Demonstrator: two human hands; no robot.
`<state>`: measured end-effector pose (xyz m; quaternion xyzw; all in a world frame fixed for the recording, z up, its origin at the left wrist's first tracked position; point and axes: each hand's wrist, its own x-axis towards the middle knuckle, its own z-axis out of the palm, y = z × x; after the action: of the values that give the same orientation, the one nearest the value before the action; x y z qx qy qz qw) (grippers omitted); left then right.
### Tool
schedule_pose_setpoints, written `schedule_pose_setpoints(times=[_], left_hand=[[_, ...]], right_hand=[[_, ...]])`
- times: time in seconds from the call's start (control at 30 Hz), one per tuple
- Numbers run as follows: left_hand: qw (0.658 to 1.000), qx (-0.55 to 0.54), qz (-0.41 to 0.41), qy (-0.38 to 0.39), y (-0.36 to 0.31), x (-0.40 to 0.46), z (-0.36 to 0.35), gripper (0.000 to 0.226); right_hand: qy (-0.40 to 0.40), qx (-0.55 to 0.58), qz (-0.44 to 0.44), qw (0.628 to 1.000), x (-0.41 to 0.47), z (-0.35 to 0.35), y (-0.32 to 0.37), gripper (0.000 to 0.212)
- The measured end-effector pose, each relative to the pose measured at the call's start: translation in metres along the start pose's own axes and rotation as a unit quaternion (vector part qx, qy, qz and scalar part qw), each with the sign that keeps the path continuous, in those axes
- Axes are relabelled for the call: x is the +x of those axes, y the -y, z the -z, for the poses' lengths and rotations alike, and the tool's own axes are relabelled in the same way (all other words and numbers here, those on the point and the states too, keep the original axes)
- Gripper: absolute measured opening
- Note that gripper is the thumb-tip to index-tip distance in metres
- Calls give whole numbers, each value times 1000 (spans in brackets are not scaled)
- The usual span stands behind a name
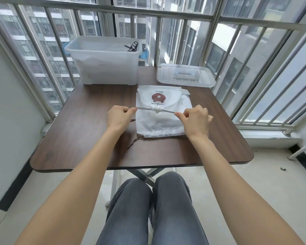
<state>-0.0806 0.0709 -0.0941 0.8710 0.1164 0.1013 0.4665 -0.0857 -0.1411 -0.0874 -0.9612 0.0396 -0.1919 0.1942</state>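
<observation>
Clear bin (104,68) and lid (185,76) behind white bag (159,119) on counter (78,138). Left hand (117,115) and right hand (195,119) fingers pinch taut cord (144,109) ends, white knot (157,109) between.

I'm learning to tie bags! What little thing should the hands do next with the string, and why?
Probably pull the two ends slightly further apart to snug it. The left hand and right hand each pinch the cord, which runs straight across the white bag with a small white bunch caught at its middle, seemingly a tie being tightened.
</observation>
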Motion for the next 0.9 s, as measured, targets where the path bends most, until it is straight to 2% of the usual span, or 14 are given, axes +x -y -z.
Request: schedule_pose_setpoints(times=[0.17,0.23,0.3,0.43,0.53,0.63,0.73,0.8,0.87,0.9], left_hand=[[997,-36,2,67,9,1,1,41],[992,-61,7,106,3,-2,5,32],[983,-96,11,157,-6,-5,8,27],[966,-125,-20,223,-23,-15,6,26],[950,-186,-32,250,-31,-21,2,26],[923,-263,-13,282,-38,-26,-4,31],[923,-266,-42,274,-45,-33,-8,35],[921,-291,-31,256,-50,-37,-9,40],[916,-297,-25,268,-50,-37,-10,52],[915,-296,-28,275,-50,-36,-11,52]], right_hand=[[11,-57,9,998,-3,2,4,39],[48,77,31,995,-2,7,9,39],[113,283,19,952,-2,14,16,35],[184,498,-82,843,-4,17,27,31],[260,586,-148,753,-8,22,32,28],[299,658,-168,670,-11,25,34,24],[331,711,-176,595,-13,23,37,20],[352,723,-184,565,-15,21,39,19],[373,717,-178,561,-18,18,41,21],[374,716,-171,565,-19,18,41,21]])
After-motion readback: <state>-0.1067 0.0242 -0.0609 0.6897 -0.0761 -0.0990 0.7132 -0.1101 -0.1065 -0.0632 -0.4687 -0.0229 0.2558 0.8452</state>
